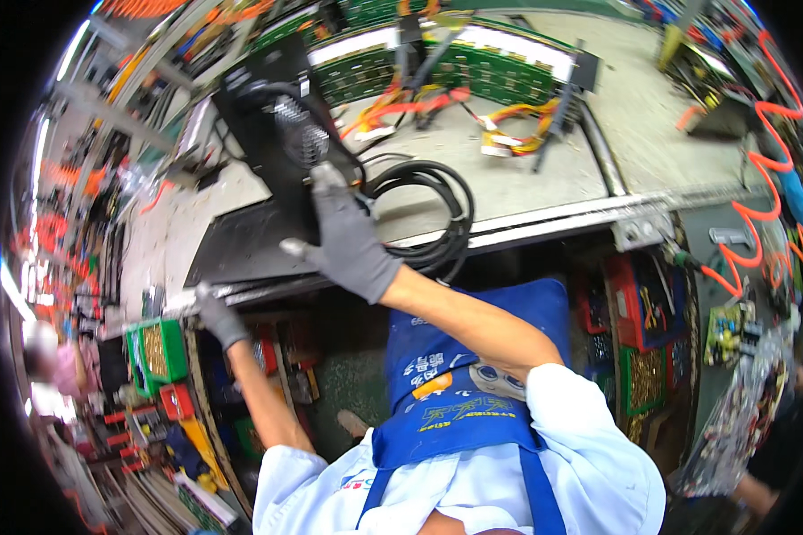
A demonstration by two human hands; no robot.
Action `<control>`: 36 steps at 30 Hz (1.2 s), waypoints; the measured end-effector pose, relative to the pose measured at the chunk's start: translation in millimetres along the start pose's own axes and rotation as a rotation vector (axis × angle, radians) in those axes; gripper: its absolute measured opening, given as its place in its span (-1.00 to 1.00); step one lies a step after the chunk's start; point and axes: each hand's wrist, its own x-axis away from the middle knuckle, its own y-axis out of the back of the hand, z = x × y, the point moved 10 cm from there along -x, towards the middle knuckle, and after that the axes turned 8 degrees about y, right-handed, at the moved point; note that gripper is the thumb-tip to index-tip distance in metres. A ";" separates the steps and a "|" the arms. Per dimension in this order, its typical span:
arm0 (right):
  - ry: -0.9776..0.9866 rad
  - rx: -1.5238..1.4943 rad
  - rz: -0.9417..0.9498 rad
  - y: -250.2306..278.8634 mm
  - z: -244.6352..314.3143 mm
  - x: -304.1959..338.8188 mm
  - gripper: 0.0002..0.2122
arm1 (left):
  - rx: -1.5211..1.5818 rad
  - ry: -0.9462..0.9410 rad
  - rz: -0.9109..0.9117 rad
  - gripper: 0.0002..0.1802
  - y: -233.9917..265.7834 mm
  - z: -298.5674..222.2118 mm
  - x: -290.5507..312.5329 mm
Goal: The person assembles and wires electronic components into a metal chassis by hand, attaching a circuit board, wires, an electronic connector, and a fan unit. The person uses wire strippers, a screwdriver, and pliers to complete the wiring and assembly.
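Note:
A black metal housing [272, 147] with a round fan grille [302, 134] stands tilted at the bench's front, left of centre. My right hand [348, 241], in a grey glove, lies against its right side, fingers stretched and thumb spread apart. Below that thumb a flat black panel [241, 241] rests at the bench edge; whether it joins the housing cannot be told. My left hand [220, 319], also gloved, is at the panel's front left corner, blurred, its grip unclear. A coiled black cable [459, 209] lies right of my right hand, partly over the edge.
Green circuit boards [509, 76] stand along the back, with bundled coloured wires [517, 134] before them. Below the bench are a green bin [156, 352] of small brass-coloured parts and a red bin [629, 303]. Orange coiled hoses [758, 187] hang at right. Another person [58, 361] is far left.

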 end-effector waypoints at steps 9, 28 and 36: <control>0.017 -0.270 0.377 30.1 28.3 42.5 -0.59 | 0.205 -0.724 0.200 -0.55 -111.8 -118.9 248.4; -0.017 0.253 0.337 85.9 -25.1 108.6 -0.57 | 0.293 -0.661 0.034 -0.72 -115.6 -132.7 237.8; -0.621 -0.448 0.280 41.9 -21.4 132.0 -0.66 | 0.096 -0.547 -0.024 -0.61 -45.5 -154.5 183.4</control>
